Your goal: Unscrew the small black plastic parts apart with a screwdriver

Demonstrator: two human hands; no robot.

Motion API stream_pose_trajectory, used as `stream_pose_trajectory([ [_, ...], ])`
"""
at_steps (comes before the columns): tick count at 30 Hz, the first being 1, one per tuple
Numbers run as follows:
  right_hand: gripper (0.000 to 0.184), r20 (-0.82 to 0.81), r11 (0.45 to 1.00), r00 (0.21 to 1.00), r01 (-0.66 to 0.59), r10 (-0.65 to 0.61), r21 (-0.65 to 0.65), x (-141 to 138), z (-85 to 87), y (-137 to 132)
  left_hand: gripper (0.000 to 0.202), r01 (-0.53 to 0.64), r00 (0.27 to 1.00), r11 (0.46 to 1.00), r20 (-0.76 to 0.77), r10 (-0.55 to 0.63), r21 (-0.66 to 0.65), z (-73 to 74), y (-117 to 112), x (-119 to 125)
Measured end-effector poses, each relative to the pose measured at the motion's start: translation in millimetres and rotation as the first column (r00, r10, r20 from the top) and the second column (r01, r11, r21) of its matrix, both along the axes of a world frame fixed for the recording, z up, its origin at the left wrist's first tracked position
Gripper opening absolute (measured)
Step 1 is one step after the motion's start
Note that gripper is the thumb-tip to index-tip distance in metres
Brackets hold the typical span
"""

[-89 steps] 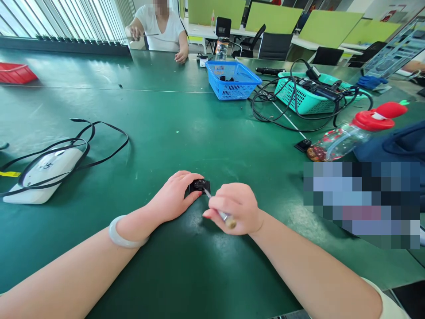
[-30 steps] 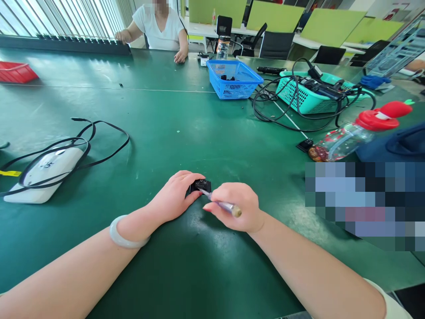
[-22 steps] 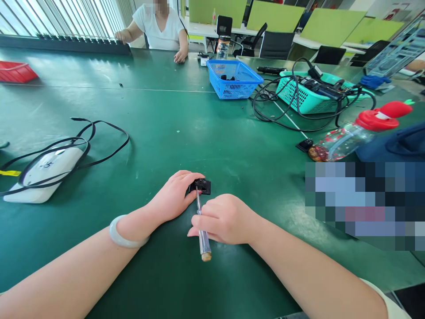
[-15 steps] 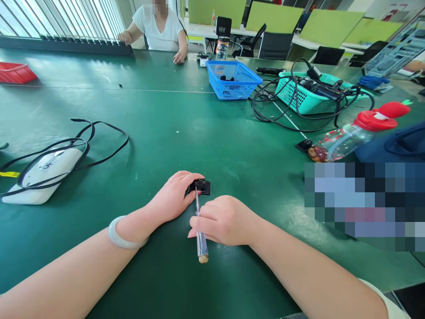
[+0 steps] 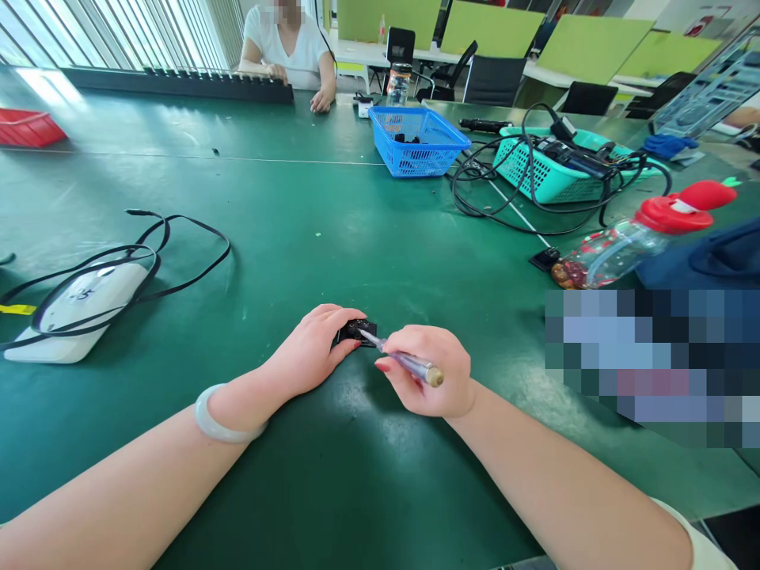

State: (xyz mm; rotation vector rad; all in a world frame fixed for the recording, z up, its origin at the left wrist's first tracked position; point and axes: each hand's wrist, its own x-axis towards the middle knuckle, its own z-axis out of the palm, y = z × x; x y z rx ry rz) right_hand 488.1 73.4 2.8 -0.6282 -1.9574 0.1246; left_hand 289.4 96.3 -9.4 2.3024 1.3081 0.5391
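Observation:
My left hand (image 5: 317, 348) pins a small black part (image 5: 366, 329) against the green table (image 5: 285, 491), thumb and fingers closed on its left side. A pale bangle circles that wrist. My right hand (image 5: 433, 368) grips a screwdriver (image 5: 409, 364) by its clear handle, which ends in a yellowish cap. The screwdriver lies at a slant, its handle toward the lower right and its thin shaft reaching the top of the black part. Exactly where the tip touches is too small to tell.
A white device wrapped in black cable (image 5: 89, 305) lies left. Farther back are a red tray (image 5: 29, 131), a blue basket (image 5: 420, 158) and a teal basket (image 5: 534, 182) with cables. A red-capped bottle (image 5: 623, 249) lies right. Across the table sits a person (image 5: 290, 55).
My right hand has shifted right and slightly up, swinging the screwdriver from near upright to a slant. My left hand stays put. The long black bar near the person across has moved right.

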Motion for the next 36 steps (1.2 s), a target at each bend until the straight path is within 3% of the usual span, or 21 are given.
stream_pose_trajectory([
  [6, 0.01, 0.163, 0.999, 0.986, 0.041, -0.042, 0.009, -1.1, 1.0, 2.5, 0.032, 0.005, 1.0, 1.0, -0.008, -0.005, -0.008, -0.8, 0.6, -0.3],
  [11, 0.017, 0.381, 0.985, 0.923, -0.114, 0.057, 0.128, -6.4, 2.4, -3.0, 0.032, -0.003, 1.0, 1.0, -0.029, 0.003, -0.009, -0.2, 1.5, 0.4],
  [15, 0.019, 0.533, 0.978, 0.839, -0.187, 0.11, 0.093, -8.9, 1.7, -7.3, 0.031, -0.002, 1.0, 1.0, -0.017, 0.002, -0.01, 2.0, 0.9, 1.2],
  [22, 0.014, 0.634, 0.97, 0.757, -0.241, 0.161, 0.042, -7.2, 3.5, -7.6, 0.032, -0.004, 1.0, 1.0, -0.007, 0.004, -0.001, 2.7, 0.5, 0.8],
  [27, 0.021, 0.572, 0.97, 0.813, -0.214, 0.113, 0.113, -8.1, 3.9, -7.5, 0.031, -0.002, 1.0, 1.0, -0.008, 0.002, -0.009, 2.1, 0.6, -0.1],
  [31, 0.02, 0.402, 0.981, 0.915, -0.116, 0.044, 0.157, -6.8, 5.2, -6.7, 0.03, 0.004, 1.0, 1.0, -0.018, -0.004, -0.006, 2.3, 0.5, 0.2],
  [36, 0.011, 0.021, 0.996, 0.999, -0.039, 0.04, -0.075, -0.8, 6.5, -2.8, 0.031, 0.006, 1.0, 1.0, -0.007, -0.007, -0.02, 3.6, 0.7, 1.3],
])
